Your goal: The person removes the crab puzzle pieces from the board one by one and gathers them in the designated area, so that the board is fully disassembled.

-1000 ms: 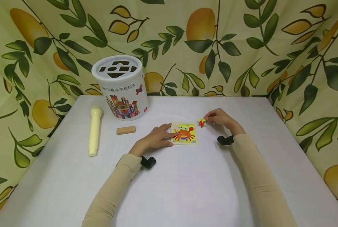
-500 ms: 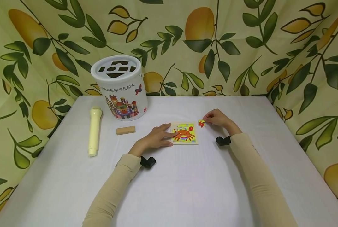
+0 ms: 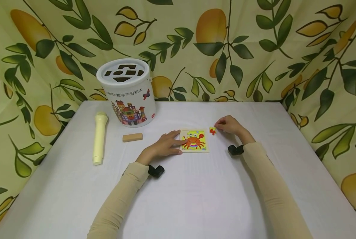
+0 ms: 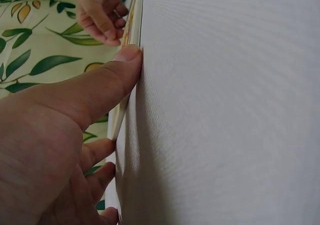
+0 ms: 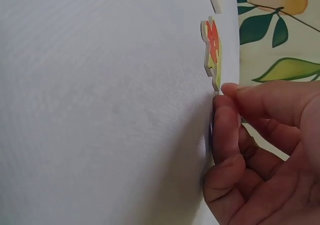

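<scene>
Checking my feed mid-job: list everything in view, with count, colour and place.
Crab puzzle: 1, red and yellow, mid-table.
Loose piece: 1, red and yellow, right of puzzle.
Wooden block: 1, tan, left of puzzle.
Microphone-shaped stick: 1, cream, far left.
Bucket: 1, white, back left.
Tabletop: 1, white, below.
Leafy cloth: panels uncountable, multicoloured, behind.
Wrist cameras: 2, black, one per wrist.
Sleeves: 2, beige, on forearms.
Left hand: 1, bare, touching puzzle.
Right hand: 1, bare, fingertips at loose piece.

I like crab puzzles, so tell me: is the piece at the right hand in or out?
Out. White cloth shows between the piece and the crab puzzle. The right hand pinches the piece's edge.
</scene>
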